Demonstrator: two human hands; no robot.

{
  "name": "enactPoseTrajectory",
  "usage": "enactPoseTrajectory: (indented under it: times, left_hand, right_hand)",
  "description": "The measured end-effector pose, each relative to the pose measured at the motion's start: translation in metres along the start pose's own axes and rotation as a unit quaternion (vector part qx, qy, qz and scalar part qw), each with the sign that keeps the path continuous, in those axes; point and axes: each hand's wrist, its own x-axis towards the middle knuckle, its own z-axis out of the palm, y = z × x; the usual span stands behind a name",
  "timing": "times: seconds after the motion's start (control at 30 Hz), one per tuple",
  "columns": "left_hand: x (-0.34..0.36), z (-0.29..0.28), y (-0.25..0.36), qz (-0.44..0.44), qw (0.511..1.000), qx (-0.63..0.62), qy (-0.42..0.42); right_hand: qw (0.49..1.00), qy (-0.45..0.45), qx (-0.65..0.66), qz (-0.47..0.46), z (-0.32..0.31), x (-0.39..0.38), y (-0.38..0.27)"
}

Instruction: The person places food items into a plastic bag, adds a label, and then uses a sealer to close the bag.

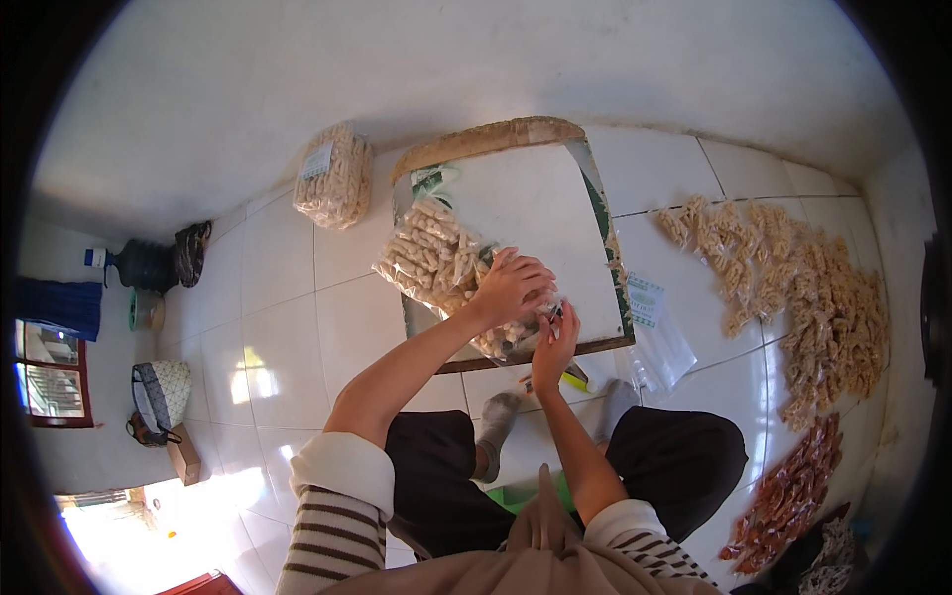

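Left hand [512, 288] curves over the filled plastic bag [431, 256] at centre, I think for steadiness, grip unclear; right hand [555, 347] pinches its end.

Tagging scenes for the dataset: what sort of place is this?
Probably a home or small-workshop room used for packing, judging by the tan pieces heaped on the white tiled floor, the flat clear bags beside a low table and the filled bag near the wall.

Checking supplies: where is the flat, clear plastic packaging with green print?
The packaging lies in the head view's right half, on white floor tiles, between the white-topped wooden board and the heap of beige twisted pieces.
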Motion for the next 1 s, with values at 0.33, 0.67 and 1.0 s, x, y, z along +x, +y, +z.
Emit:
enactPoseTrajectory:
  times: [0.33,0.67,1.0]
  left_hand:
    - [0.018,0.011,0.022,0.047,0.977,-0.200,-0.056]
    - [0.000,-0.028,-0.013,-0.082,0.992,0.091,-0.029]
    - [-0.042,-0.035,-0.060,-0.331,0.919,0.212,0.030]
  right_hand:
    - [0.995,-0.092,0.031,-0.015,0.004,0.003,0.039]
    - [0.999,-0.019,0.039,-0.002,-0.004,0.010,-0.009]
    - [0.977,-0.140,-0.115,-0.117,-0.015,0.008,-0.007]
